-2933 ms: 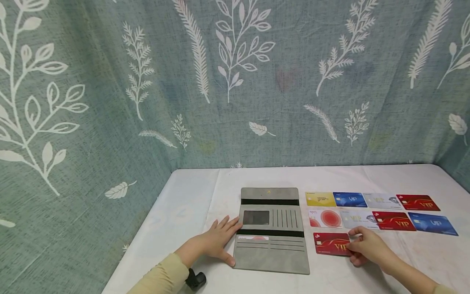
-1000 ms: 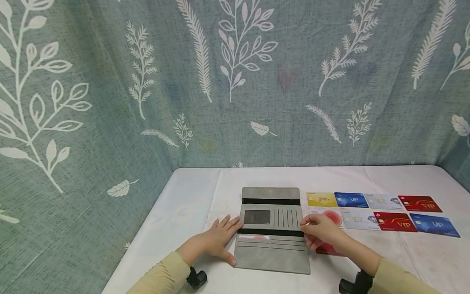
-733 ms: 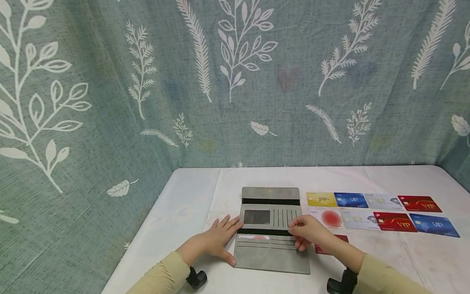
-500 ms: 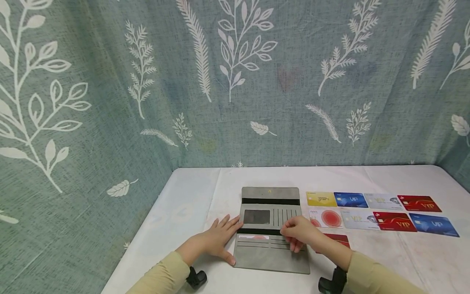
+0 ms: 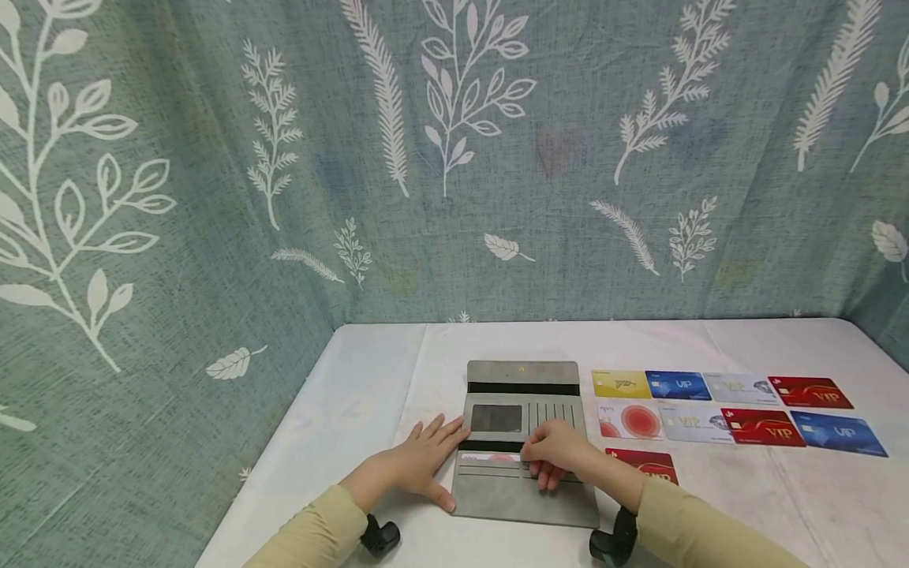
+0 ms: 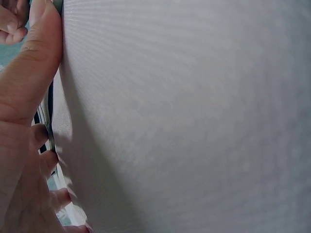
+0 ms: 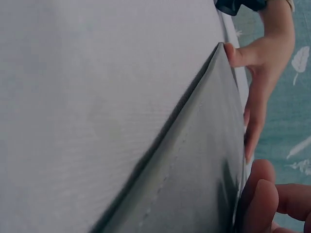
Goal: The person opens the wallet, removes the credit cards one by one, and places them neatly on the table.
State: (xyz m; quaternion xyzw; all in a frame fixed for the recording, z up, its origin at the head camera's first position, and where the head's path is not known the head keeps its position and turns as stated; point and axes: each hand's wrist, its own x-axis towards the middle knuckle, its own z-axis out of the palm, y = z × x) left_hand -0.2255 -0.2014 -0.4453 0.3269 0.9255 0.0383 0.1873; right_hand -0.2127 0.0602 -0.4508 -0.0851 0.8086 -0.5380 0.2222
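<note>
An unfolded grey wallet (image 5: 525,501) lies flat on the white table. My left hand (image 5: 420,465) rests at its left edge with fingers spread, the thumb near the lower left corner. One white card with a red circle (image 5: 490,457) shows along its top in the wallet's upper left slot of the lower panel. My right hand (image 5: 561,451) is over the wallet, its bent thumb and forefinger close to that card's right end. Whether they touch the card is hidden. In the right wrist view, the right fingertips (image 7: 262,201) are beside the grey wallet flap (image 7: 194,145).
Several cards lie in rows right of the wallet: yellow (image 5: 621,384), blue (image 5: 678,386), silver (image 5: 738,387) and red (image 5: 809,392) in the back row. A single red card (image 5: 642,464) lies in front, partly behind my right forearm. A patterned green curtain (image 5: 426,260) hangs behind the table.
My right hand has left the front red card and moved left across the wallet to the slotted card's right end. My left hand stays in place.
</note>
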